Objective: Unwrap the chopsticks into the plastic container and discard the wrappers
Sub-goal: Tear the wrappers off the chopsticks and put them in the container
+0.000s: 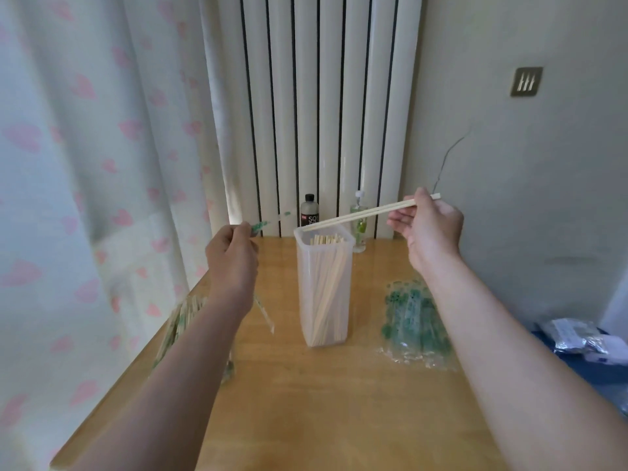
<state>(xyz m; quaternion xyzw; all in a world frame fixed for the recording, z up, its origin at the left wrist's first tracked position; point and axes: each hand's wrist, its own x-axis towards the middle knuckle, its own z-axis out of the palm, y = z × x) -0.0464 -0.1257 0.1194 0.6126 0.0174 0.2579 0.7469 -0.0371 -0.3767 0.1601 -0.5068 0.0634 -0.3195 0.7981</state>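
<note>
R hand (429, 229) pinching chopsticks (360, 214), tips down-left at container (324, 290) rim | L hand (232, 256) gripping wrapper (260, 226)

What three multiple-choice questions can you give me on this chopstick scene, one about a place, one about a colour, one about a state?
1. Where does the pile of empty wrappers lie, relative to the plastic container?
A. on its right
B. inside it
C. behind it

2. What colour is the print on the wrapper in the left hand?
A. red
B. green
C. black

3. What state is the pair of chopsticks in the right hand in?
A. still wrapped
B. snapped in half
C. bare, tip over the container's mouth

Answers: 1 A, the pile lies on the table, right of the container. 2 B, green patches show. 3 C, no wrapper covers the wood.
</note>
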